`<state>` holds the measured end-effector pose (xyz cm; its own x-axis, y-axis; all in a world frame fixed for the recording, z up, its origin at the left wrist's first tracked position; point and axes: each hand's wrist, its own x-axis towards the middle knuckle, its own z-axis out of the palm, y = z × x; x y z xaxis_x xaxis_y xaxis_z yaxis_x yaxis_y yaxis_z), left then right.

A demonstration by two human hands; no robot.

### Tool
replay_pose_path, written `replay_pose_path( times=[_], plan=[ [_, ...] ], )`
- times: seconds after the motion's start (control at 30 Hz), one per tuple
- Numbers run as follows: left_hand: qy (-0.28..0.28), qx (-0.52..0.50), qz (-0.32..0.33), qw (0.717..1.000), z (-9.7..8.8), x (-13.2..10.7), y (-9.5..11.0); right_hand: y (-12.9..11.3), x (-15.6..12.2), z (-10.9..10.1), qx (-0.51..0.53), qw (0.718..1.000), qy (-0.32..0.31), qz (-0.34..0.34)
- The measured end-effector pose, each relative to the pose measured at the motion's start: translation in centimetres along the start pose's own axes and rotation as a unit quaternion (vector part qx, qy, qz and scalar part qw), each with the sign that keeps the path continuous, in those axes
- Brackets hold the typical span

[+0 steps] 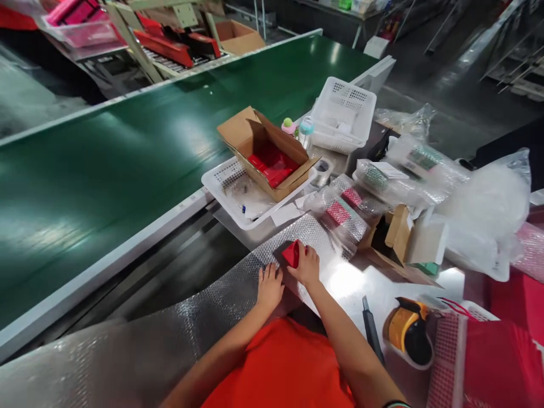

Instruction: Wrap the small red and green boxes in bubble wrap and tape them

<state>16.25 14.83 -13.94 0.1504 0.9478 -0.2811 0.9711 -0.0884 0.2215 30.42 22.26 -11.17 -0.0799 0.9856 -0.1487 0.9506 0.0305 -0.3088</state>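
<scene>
A long sheet of bubble wrap (178, 323) lies across the metal worktop in front of me. My left hand (269, 286) rests flat on it, fingers stretched out. Just to its right, my right hand (305, 265) is closed round a small red box (291, 253) that sits on the wrap. Beyond the hands stands an open cardboard carton (255, 136) with red boxes (272, 164) inside, resting on a white perforated tray (225, 181).
A green conveyor belt (106, 158) runs along the left. A white basket (344, 110), bagged items (395, 181), small cartons (408, 235), a yellow tape dispenser (408, 331) and a dark knife-like tool (372, 328) crowd the right side. Red bags (501, 357) lie at bottom right.
</scene>
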Motion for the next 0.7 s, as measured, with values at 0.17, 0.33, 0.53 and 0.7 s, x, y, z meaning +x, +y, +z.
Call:
replay_pose_path(
  times=[0.17, 0.33, 0.53, 0.7],
  plan=[
    [-0.006, -0.031, 0.037, 0.999, -0.4, 0.3, -1.3, 2.3, -0.3, 0.4, 0.050, 0.997, 0.050, 0.006],
    [-0.011, -0.056, 0.058, 0.997, -0.5, 2.0, 0.4, 5.5, -0.8, -1.7, 0.036, 0.993, 0.113, 0.028],
    [0.037, -0.058, 0.029, 0.997, -0.1, 1.9, 0.9, 3.2, -1.0, -1.6, 0.062, 0.991, 0.119, -0.005],
    [0.078, -0.117, 0.006, 0.990, 1.7, 1.0, -1.1, 0.1, -1.7, 1.1, 0.085, 0.990, 0.107, -0.022]
  ],
)
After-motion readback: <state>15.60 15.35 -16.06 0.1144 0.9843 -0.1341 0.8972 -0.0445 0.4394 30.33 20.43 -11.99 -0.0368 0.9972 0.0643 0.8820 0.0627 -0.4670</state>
